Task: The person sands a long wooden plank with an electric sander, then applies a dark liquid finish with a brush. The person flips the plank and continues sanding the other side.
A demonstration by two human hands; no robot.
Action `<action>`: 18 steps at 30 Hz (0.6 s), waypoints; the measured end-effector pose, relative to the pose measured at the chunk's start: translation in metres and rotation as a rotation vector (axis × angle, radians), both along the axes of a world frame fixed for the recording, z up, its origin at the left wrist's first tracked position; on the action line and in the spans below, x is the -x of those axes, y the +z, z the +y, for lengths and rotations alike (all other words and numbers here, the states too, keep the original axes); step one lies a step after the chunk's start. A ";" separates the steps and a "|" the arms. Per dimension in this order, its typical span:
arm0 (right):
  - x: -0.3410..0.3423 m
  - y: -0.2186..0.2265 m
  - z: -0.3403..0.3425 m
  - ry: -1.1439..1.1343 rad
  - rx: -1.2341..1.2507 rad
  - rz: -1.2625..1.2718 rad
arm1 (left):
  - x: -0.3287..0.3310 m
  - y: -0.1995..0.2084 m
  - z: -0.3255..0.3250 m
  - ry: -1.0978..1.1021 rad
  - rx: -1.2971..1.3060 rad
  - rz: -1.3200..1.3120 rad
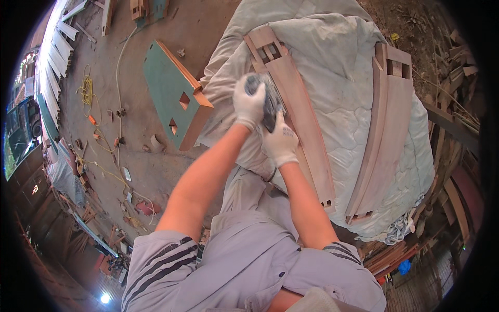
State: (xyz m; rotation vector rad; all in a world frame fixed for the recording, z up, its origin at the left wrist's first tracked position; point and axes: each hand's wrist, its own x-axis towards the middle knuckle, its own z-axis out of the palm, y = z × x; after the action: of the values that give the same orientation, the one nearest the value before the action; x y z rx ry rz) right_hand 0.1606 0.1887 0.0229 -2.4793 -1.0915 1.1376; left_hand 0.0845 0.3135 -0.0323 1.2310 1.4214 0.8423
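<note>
Both of my hands wear whitish gloves and grip one dark power sander (270, 104), partly smeared by motion. My left hand (249, 106) is closed round its upper left side. Lower down, my right hand (281, 139) is closed on its near end. The sander lies against the left edge of a long, slightly curved wooden piece (300, 112), which has square cut-outs at its far end and small slots at its near end. A pale quilted cloth (340, 67) lies under that piece. The sander's underside is hidden.
A second curved wooden part (387, 119) rests on the cloth to the right. On the left stands a green-faced wooden block (171, 93) with square holes. Yellow cord (86, 93) and a pale cable (120, 67) trail over the floor. Scrap wood (457, 86) is heaped at the right.
</note>
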 end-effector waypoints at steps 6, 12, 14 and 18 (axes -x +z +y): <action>-0.004 -0.015 -0.096 0.017 -0.011 -0.075 | -0.014 0.037 -0.086 -0.064 0.012 0.189; -0.004 0.001 -0.030 -0.003 -0.047 -0.056 | -0.010 0.021 -0.030 -0.038 0.033 0.146; -0.003 -0.004 -0.001 -0.026 -0.061 -0.055 | -0.006 0.003 0.007 -0.046 0.081 0.071; -0.004 -0.002 0.034 -0.033 -0.026 -0.009 | -0.007 0.018 0.056 -0.136 -0.007 -0.013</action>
State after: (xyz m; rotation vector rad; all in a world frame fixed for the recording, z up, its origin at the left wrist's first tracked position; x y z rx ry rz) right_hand 0.1649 0.2230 0.0209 -2.4754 -1.0564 1.0973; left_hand 0.0916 0.3694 -0.0146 1.3100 1.3094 0.7611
